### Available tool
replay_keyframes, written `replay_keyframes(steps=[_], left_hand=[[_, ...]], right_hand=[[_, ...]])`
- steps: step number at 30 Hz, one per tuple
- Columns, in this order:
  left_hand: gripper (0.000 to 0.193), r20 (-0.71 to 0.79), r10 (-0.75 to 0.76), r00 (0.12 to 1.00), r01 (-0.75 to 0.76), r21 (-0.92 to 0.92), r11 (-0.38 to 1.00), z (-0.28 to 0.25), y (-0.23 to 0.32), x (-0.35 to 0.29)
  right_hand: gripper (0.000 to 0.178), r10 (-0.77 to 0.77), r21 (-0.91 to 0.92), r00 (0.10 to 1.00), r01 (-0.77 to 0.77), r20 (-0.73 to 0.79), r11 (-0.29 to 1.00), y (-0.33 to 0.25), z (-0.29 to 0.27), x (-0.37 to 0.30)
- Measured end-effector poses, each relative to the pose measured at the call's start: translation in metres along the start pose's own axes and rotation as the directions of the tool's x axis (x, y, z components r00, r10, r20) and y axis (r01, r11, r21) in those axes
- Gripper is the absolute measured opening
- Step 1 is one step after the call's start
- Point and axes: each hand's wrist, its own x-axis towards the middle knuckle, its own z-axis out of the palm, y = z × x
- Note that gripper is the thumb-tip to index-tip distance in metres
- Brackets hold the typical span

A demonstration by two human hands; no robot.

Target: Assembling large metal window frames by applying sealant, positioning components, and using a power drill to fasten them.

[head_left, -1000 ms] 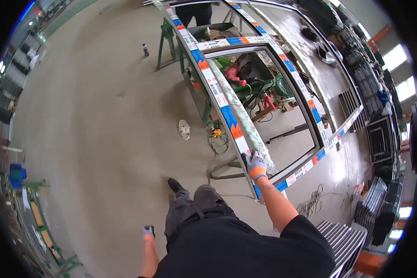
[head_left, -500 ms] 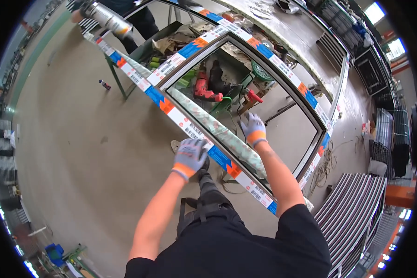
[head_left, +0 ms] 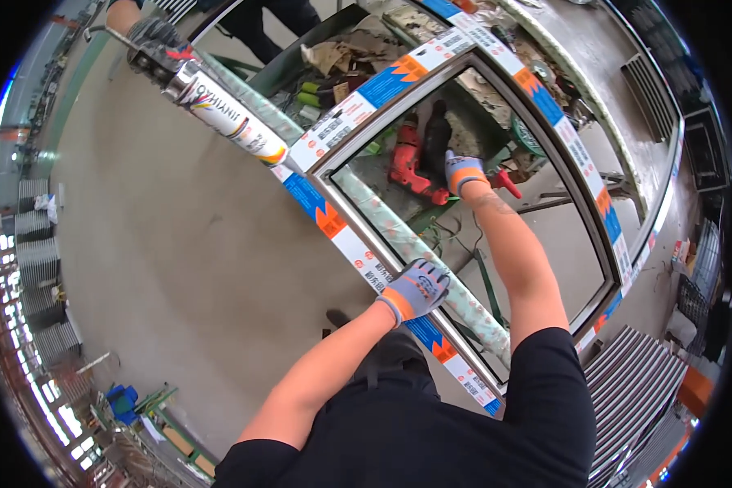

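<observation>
A window frame, dark inside and covered with white, blue and orange protective tape, lies across a padded stand. My left hand, in a grey and orange glove, rests on its near bar, fingers apart over the inner edge. Through the frame's opening reaches my right hand, gloved alike, beside a black tool in the green tray below. Its fingers are partly hidden, so its grip on the tool is unclear. A red power drill lies just left of it.
At the upper left, a co-worker's dark-gloved hand holds a caulking gun with a white sealant cartridge, its tip by the frame's corner. A padded rail runs beneath the opening. Metal profiles are stacked at the lower right.
My right hand has moved farther into the opening, up to the black tool. My left hand has shifted onto the inner bar. The co-worker's sealant cartridge has come down to the frame's corner.
</observation>
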Motion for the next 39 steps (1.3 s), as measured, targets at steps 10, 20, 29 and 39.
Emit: replay_keyframes(steps=[10,20,29,39], left_hand=[[0.032,-0.023,0.080,0.997,-0.081,-0.060,0.995,0.000,-0.004,-0.012],[0.023,-0.159,0.273,0.949,-0.306,-0.243,0.921,-0.013,-0.014,-0.017],[0.030,0.098,-0.015,0.995,0.095,-0.989,-0.113,-0.075,0.086,-0.056],[0.082,0.399,0.253,0.882,0.451,-0.869,-0.202,-0.036,0.120,-0.183]], right_hand=[[0.049,0.056,0.050,0.991,-0.050,-0.118,0.997,0.039,-0.043,-0.072],[0.048,0.606,0.715,0.518,0.015,-0.604,0.699,-0.059,-0.061,-0.324],[0.030,0.952,0.930,-0.149,0.222,-0.266,0.294,-0.294,-0.027,-0.461],[0.070,0.966,0.659,0.189,0.707,0.174,-0.257,-0.441,0.040,-0.478]])
